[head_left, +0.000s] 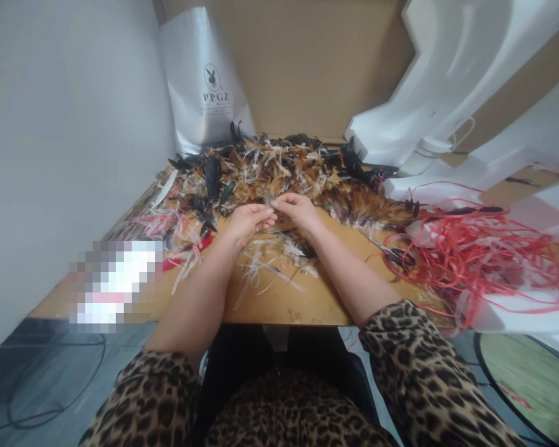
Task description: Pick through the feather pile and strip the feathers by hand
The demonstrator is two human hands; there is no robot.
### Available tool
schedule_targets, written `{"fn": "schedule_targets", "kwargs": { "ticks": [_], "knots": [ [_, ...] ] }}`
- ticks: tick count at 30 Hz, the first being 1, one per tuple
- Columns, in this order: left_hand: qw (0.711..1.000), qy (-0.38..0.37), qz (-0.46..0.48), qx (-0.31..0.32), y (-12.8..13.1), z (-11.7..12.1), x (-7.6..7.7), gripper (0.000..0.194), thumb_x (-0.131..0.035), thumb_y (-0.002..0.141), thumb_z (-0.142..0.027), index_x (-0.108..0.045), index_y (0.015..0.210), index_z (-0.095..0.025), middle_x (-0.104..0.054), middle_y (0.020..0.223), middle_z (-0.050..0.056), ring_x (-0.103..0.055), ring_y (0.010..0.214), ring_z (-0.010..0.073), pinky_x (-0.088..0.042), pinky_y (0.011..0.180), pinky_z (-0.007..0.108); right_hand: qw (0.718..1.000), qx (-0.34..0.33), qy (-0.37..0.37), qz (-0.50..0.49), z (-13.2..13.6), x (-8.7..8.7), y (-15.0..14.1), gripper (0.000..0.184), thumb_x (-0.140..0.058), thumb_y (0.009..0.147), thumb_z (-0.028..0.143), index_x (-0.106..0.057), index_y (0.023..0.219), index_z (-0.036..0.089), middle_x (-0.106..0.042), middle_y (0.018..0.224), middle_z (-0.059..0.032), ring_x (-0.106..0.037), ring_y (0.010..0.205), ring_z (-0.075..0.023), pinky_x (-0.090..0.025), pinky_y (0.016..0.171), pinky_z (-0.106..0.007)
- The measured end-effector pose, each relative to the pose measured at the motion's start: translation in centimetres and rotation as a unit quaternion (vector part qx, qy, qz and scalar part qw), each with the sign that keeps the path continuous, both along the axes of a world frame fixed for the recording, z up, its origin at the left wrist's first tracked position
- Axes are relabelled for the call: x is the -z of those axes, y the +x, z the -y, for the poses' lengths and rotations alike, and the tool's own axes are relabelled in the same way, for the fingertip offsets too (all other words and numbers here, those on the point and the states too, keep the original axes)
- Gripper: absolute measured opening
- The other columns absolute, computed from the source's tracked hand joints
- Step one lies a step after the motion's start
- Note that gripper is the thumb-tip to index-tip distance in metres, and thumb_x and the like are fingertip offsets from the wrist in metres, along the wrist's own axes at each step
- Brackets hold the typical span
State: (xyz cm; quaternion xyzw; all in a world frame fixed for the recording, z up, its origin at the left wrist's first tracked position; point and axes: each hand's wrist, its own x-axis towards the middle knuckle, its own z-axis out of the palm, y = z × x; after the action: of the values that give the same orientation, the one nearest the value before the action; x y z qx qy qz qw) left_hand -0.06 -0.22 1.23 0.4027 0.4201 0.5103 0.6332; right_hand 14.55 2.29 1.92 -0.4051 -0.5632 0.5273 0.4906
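Note:
My left hand (251,223) and my right hand (299,212) meet over the table, fingertips almost touching. Both are closed in a pinch on what looks like a small greyish feather (269,201); its lower end is hidden by the fingers. Just beyond them spreads a large heap of brown, white and black feathers (279,162). Below my hands, clear plastic strips (256,268) and a few loose feathers (302,253) lie on the wooden tabletop (279,310).
Tangled red plastic string (498,261) covers the right side, with scissors (391,253) beside it. A silver-white bag (209,81) stands behind the heap, left of a cardboard panel (317,68). White foam pieces (428,81) rise at the right. Pinkish strips (161,223) lie left.

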Motion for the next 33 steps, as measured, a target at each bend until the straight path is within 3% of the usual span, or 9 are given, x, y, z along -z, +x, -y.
{"fn": "schedule_targets", "kwargs": {
  "ticks": [5,8,13,15,19,23,26,29,33],
  "knots": [
    [1.0,0.015,0.002,-0.005,-0.1,0.0,-0.1,0.015,-0.073,0.065,-0.018,-0.064,0.071,-0.007,-0.067,0.065,0.008,-0.059,0.051,0.0062,-0.045,0.049,0.014,0.996,0.025,-0.058,-0.057,-0.2,0.0,-0.1,0.028,-0.073,0.056,0.039,-0.062,0.066,0.015,-0.054,0.051,0.0042,-0.044,0.046,-0.0058,-0.032,0.046,-0.019],
    [0.998,0.014,0.045,-0.041,-0.5,-0.5,0.0,0.013,-0.071,0.066,-0.016,-0.063,0.072,-0.007,-0.067,0.066,0.006,-0.059,0.052,0.0051,-0.045,0.049,0.013,0.995,0.055,-0.071,-0.05,-0.5,0.0,0.1,0.031,-0.071,0.057,0.042,-0.061,0.068,0.015,-0.055,0.054,0.0038,-0.044,0.045,-0.0054,-0.031,0.044,-0.018],
    [0.987,0.001,0.108,-0.123,-1.2,-1.2,0.1,0.005,-0.066,0.071,-0.01,-0.062,0.073,-0.007,-0.067,0.065,0.005,-0.057,0.05,0.0037,-0.043,0.047,0.012,0.989,0.09,0.005,0.12,-1.7,1.1,0.8,0.02,-0.065,0.062,0.033,-0.064,0.07,0.015,-0.057,0.056,0.0026,-0.046,0.049,-0.0069,-0.038,0.05,-0.02],
    [0.984,-0.002,0.115,-0.133,-1.3,-1.3,0.1,0.003,-0.063,0.072,-0.009,-0.062,0.073,-0.007,-0.066,0.065,0.005,-0.057,0.049,0.0035,-0.042,0.046,0.012,0.965,0.098,0.057,0.238,-2.3,1.5,0.9,0.019,-0.061,0.065,0.032,-0.066,0.071,0.015,-0.061,0.06,0.0002,-0.05,0.053,-0.0089,-0.04,0.055,-0.022],
    [0.984,0.001,0.118,-0.135,-1.3,-1.3,0.1,0.002,-0.062,0.073,-0.009,-0.062,0.073,-0.007,-0.067,0.066,0.005,-0.057,0.05,0.0037,-0.042,0.046,0.012,0.887,0.104,0.128,0.43,-2.6,1.1,0.3,0.019,-0.054,0.07,0.03,-0.069,0.071,0.018,-0.068,0.072,-0.0037,-0.06,0.069,-0.0151,-0.042,0.064,-0.025],
    [0.984,-0.005,0.116,-0.135,-1.2,-1.3,0.1,0.002,-0.063,0.073,-0.009,-0.062,0.074,-0.007,-0.067,0.065,0.005,-0.057,0.05,0.0041,-0.042,0.046,0.013,0.816,0.104,0.117,0.557,-2.1,-0.2,-1.3,0.024,-0.052,0.072,0.033,-0.071,0.078,0.019,-0.069,0.083,-0.0104,-0.063,0.081,-0.0224,-0.044,0.07,-0.03],
    [0.985,-0.006,0.116,-0.131,-1.2,-1.2,0.1,0.001,-0.062,0.074,-0.008,-0.062,0.074,-0.007,-0.066,0.065,0.005,-0.057,0.049,0.0042,-0.041,0.046,0.013,0.789,0.107,0.08,0.599,-2.1,-0.4,-2.3,0.031,-0.055,0.071,0.039,-0.07,0.084,0.015,-0.068,0.09,-0.0161,-0.064,0.085,-0.0262,-0.046,0.071,-0.033],
    [0.985,-0.008,0.115,-0.125,-1.2,-1.1,0.1,0.001,-0.061,0.074,-0.008,-0.062,0.074,-0.007,-0.066,0.065,0.005,-0.057,0.049,0.0041,-0.041,0.045,0.012,0.806,0.107,0.057,0.579,-2.5,0.3,-2.6,0.027,-0.057,0.069,0.034,-0.07,0.083,0.015,-0.069,0.089,-0.0152,-0.064,0.083,-0.0242,-0.045,0.07,-0.031],
    [0.986,-0.008,0.114,-0.121,-1.3,-1.2,0.1,0.002,-0.063,0.073,-0.009,-0.062,0.073,-0.007,-0.066,0.065,0.005,-0.057,0.05,0.004,-0.041,0.045,0.012,0.884,0.078,0.04,0.46,-2.7,1.1,-1.9,0.013,-0.057,0.065,0.024,-0.067,0.067,0.017,-0.065,0.067,-0.0053,-0.059,0.064,-0.0154,-0.041,0.059,-0.025]
  ]
}}
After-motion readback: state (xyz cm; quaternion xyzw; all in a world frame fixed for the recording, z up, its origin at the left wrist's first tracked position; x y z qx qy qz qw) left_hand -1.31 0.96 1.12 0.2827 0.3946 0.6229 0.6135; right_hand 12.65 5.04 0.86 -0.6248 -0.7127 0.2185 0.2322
